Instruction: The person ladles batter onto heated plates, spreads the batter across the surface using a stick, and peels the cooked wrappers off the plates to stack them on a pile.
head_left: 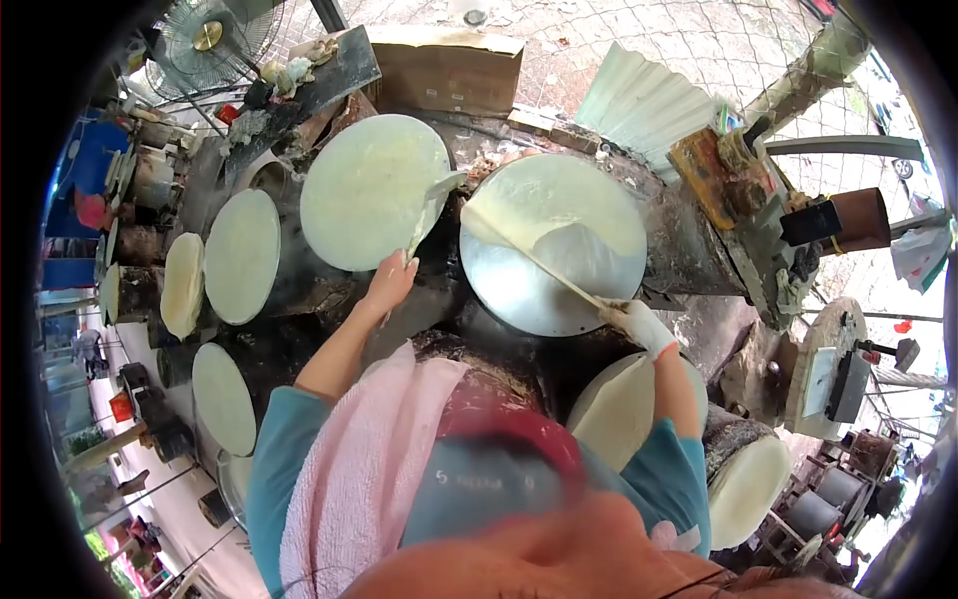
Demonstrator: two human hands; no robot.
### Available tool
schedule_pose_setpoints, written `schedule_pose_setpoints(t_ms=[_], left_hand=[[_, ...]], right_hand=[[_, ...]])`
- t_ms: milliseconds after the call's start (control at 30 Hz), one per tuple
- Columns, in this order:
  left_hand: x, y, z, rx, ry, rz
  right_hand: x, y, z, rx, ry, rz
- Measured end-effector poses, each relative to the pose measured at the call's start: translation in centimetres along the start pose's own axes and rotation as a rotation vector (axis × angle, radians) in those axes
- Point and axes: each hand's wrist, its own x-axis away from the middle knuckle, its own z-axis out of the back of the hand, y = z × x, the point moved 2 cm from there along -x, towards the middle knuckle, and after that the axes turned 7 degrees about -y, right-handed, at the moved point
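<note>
My left hand [389, 282] is bare and closed round the handle of a flat scraper [431, 205], whose blade lies over the right edge of a round griddle covered by a pale batter sheet [364, 190]. My right hand [639, 324] wears a white glove and grips one end of a long thin stick [539, 262]. The stick lies slantwise across the round metal griddle [509, 290] to the right. Pale batter [569, 190] covers the upper part of that griddle, while bare shiny metal shows in the lower part.
More round griddles with pale sheets stand at the left [242, 257] and at the lower right [748, 492]. A cardboard box [449, 72] and a corrugated sheet [649, 105] are behind. A fan [208, 36] stands at the upper left.
</note>
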Motion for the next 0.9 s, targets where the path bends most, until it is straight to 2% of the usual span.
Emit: schedule_pose_setpoints(t_ms=[33,133,167,267,300,400,433,467,533,600,633,667,733,800,867,900], left_hand=[[-0.7,0.1,-0.4,-0.049,-0.031,0.019],[-2.3,1.3,-1.5,-0.190,-0.083,-0.016],[-2.5,2.0,-1.5,-0.226,-0.110,-0.007],[-2.0,3.0,-1.1,-0.298,-0.168,-0.056],[-1.4,2.8,-0.8,-0.307,-0.194,-0.038],[2.6,1.9,0.1,-0.313,-0.279,-0.020],[4.4,1.7,0.6,-0.305,-0.309,-0.039],[6.1,1.6,0.7,-0.297,-0.341,-0.060],[9.0,1.5,0.0,-0.283,-0.409,-0.076],[10.5,1.2,-1.3,-0.225,-0.528,0.022],[10.3,1.2,-1.7,-0.182,-0.573,-0.020],[10.1,0.8,-2.0,-0.141,-0.624,-0.063],[8.2,0.7,-0.6,-0.013,-0.637,-0.277],[6.6,0.9,2.5,0.021,-0.574,-0.350],[5.9,0.0,5.6,0.187,-0.392,-0.288],[5.6,-0.3,7.3,0.237,-0.362,-0.221]], right_hand=[[2.5,-3.1,0.4,0.107,-0.007,-0.038],[2.1,-2.5,2.4,-0.275,0.236,0.067],[-0.2,-0.8,3.5,-0.183,0.319,0.119],[-3.1,-1.2,1.8,-0.051,0.150,0.096],[-2.3,-3.3,0.5,-0.027,0.030,-0.093],[-1.6,-0.6,-1.7,0.047,-0.053,0.010],[1.2,-2.5,-2.4,0.053,-0.090,-0.228],[3.8,-4.6,-3.8,0.016,-0.067,-0.186],[6.7,-3.1,-5.3,-0.030,0.000,-0.125],[10.2,-3.5,-7.5,-0.106,0.149,-0.209],[10.8,-2.3,-9.3,-0.152,0.200,-0.151],[11.1,-1.2,-12.2,-0.401,0.253,-0.080],[9.8,-1.1,-17.5,-1.014,0.111,-0.176],[5.2,-2.2,-22.6,-0.982,0.262,-0.079],[0.0,-6.4,-25.3,-0.963,0.328,0.020],[-2.5,-9.3,-27.0,-0.953,0.398,-0.015]])
